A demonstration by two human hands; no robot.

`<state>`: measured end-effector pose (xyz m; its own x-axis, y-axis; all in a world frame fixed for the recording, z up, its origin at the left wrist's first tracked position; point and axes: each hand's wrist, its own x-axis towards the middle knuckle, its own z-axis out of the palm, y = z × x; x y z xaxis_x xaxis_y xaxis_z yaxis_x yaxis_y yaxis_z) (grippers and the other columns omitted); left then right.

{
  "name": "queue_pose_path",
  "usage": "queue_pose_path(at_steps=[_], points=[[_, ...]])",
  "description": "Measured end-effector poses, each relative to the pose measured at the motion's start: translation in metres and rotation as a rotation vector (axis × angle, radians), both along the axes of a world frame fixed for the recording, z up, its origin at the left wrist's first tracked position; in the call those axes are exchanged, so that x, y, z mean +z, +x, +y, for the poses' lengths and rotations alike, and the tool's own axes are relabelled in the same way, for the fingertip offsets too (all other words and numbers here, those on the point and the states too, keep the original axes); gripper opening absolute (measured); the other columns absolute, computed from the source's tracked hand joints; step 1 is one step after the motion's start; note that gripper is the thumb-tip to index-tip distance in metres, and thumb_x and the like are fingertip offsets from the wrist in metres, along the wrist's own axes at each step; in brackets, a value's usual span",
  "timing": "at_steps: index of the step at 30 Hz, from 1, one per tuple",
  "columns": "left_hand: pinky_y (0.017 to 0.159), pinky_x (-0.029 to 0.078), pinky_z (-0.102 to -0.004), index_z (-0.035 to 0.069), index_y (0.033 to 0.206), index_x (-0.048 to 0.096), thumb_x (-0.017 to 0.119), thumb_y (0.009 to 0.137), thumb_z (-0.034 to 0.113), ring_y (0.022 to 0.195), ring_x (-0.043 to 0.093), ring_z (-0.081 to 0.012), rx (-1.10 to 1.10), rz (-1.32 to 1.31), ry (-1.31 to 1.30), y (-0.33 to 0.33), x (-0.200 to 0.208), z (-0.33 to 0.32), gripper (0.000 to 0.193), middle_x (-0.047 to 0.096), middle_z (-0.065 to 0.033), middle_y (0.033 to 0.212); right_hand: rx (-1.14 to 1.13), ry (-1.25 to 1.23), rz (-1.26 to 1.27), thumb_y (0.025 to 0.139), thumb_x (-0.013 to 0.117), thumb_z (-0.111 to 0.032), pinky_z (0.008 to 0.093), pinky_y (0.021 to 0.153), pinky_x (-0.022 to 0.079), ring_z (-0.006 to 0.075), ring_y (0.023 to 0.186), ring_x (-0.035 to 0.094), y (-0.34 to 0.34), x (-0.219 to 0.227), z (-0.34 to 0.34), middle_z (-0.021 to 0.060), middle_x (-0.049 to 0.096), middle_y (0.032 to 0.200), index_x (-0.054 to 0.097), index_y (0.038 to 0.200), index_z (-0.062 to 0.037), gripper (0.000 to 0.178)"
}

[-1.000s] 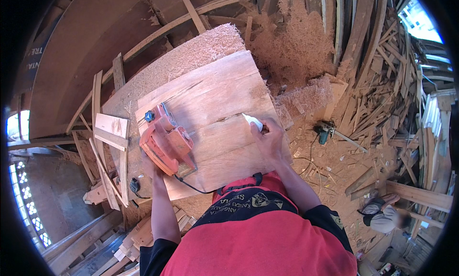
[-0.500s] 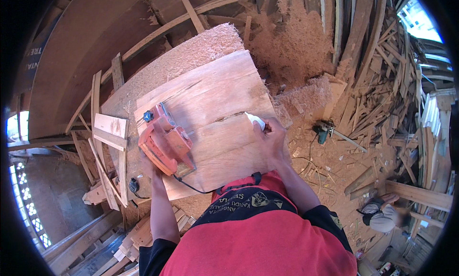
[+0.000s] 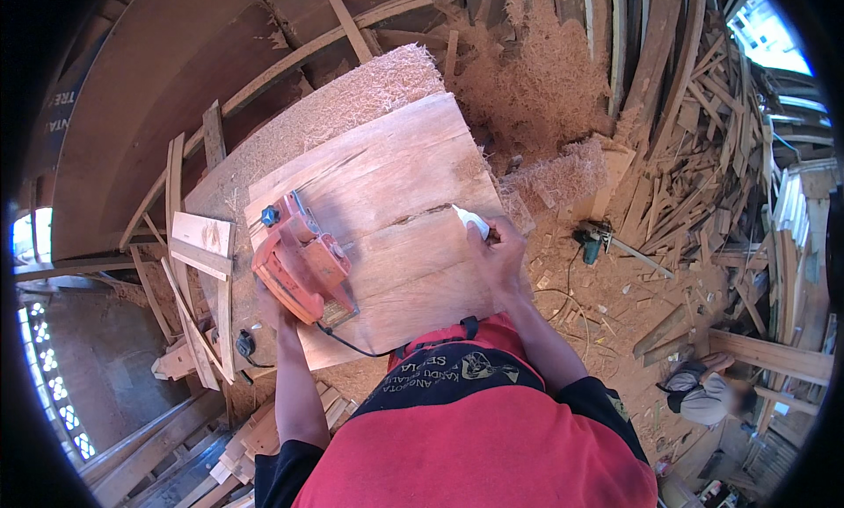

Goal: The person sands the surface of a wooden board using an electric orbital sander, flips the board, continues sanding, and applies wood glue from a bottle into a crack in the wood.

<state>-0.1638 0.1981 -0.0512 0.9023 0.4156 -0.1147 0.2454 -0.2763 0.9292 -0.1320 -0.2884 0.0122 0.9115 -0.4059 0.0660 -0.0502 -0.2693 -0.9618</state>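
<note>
A wide, pale wooden board (image 3: 413, 174) lies in front of me, with a dark crack running along its grain. My right hand (image 3: 503, 255) pinches a small white glue bottle (image 3: 471, 219), its pointed nozzle at the right end of the crack. A red electric power tool, which looks like a planer (image 3: 303, 266), rests on the board's left part with its black cord trailing towards me. My left hand (image 3: 274, 307) is at the board's left edge, beside and partly behind the tool. Its fingers are hidden, so whether it grips the tool or the board does not show.
Shavings cover the surface (image 3: 352, 99) beyond the board. Loose strips (image 3: 204, 244) stand to the left. On the littered floor at right lies a dark green power tool (image 3: 592, 246) with a cord. Scrap wood (image 3: 703, 174) is piled farther right, and another person (image 3: 708, 394) is low beside a plank.
The view has shifted very slightly. My right hand keeps the bottle's nozzle at the crack, and my left hand stays beside the red tool. The other person at right has moved a little.
</note>
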Motion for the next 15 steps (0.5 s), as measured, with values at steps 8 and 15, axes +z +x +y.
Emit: queue_pose_path(at_steps=[8, 15], points=[[0.084, 0.051, -0.046, 0.0, 0.111, 0.062, 0.044, 0.106, 0.043, 0.093, 0.067, -0.0352, -0.007, 0.012, 0.021, -0.0024, 0.0029, -0.0038, 0.047, 0.069, -0.0173, 0.102, -0.001, -0.019, 0.01, 0.086, 0.078, -0.014, 0.033, 0.059, 0.051, 0.0171, 0.066, 0.065, 0.0, -0.0058, -0.0024, 0.0141, 0.069, 0.08, 0.071, 0.092, 0.0057, 0.022], [0.084, 0.051, -0.0462, 0.0, 0.111, 0.062, 0.044, 0.106, 0.043, 0.093, 0.067, -0.0356, -0.014, 0.022, 0.042, 0.003, 0.0045, -0.001, 0.047, 0.069, -0.0175, 0.103, -0.047, 0.051, -0.023, 0.087, 0.078, -0.009, 0.0247, 0.055, 0.047, 0.006, 0.066, 0.06, 0.0013, -0.0075, -0.0053, 0.0053, 0.067, 0.078, 0.069, 0.086, 0.0051, 0.017]])
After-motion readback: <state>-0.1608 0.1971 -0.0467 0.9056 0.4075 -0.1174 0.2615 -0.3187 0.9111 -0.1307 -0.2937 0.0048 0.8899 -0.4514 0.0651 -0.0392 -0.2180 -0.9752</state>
